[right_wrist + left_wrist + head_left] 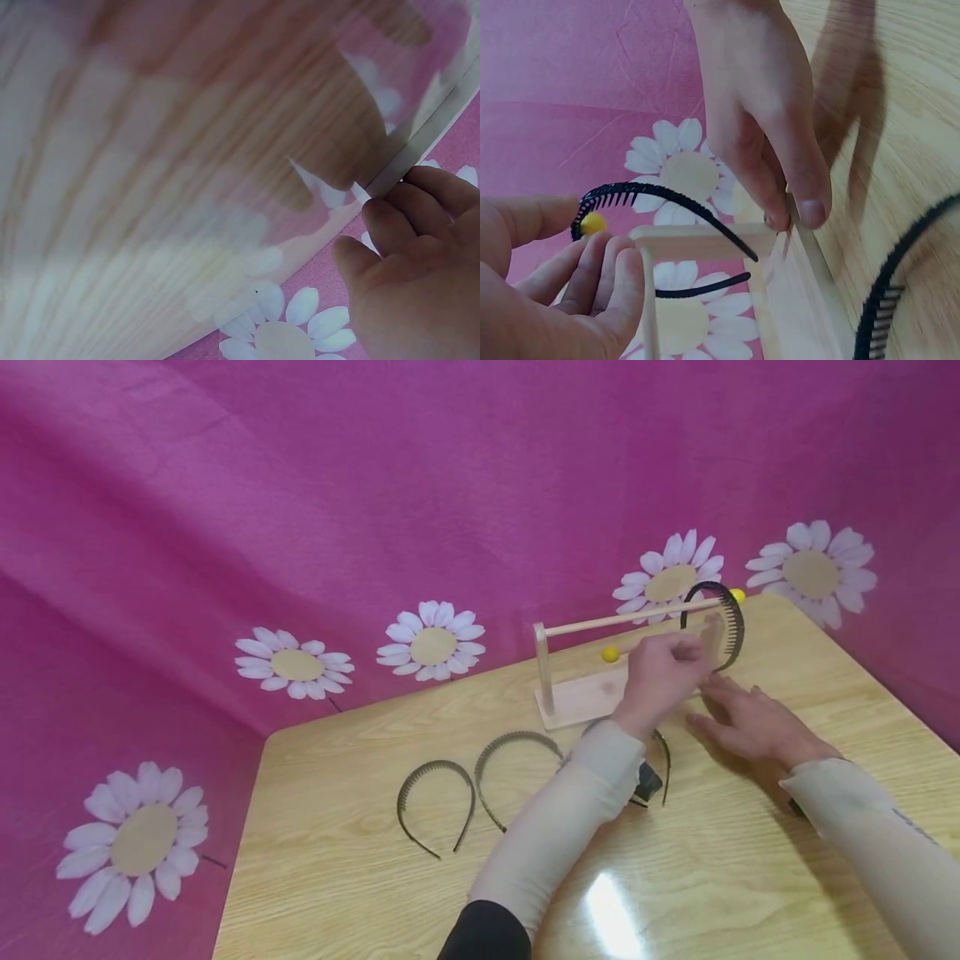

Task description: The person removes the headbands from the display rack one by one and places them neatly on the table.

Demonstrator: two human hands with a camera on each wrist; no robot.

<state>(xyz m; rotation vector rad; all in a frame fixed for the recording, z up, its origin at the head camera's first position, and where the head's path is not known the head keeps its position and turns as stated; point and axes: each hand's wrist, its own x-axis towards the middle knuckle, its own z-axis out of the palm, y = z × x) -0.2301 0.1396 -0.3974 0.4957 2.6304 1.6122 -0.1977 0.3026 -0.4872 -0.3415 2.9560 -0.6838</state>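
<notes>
My left hand [667, 675] pinches a black toothed headband [679, 196] between thumb and fingers, near the top of its arch. The band surrounds the upper rod [630, 618] of a small wooden stand [545, 672], close to the yellow ball [738, 596] on that rod's right end. In the left wrist view, both headband tips point down toward the stand's base. My right hand [765, 722] touches the right end of the base with its fingertips, fingers fairly straight; its thumb is spread apart. The left hand and forearm hide part of the stand in the head view.
Two headbands, one on the left [437, 764] and one beside it [517, 735], lie on the wooden table [322, 827]. Another dark band [664, 760] is partly hidden by the left forearm. A lower rod ends in a yellow ball [611, 654]. Behind hangs a pink flowered curtain [480, 510].
</notes>
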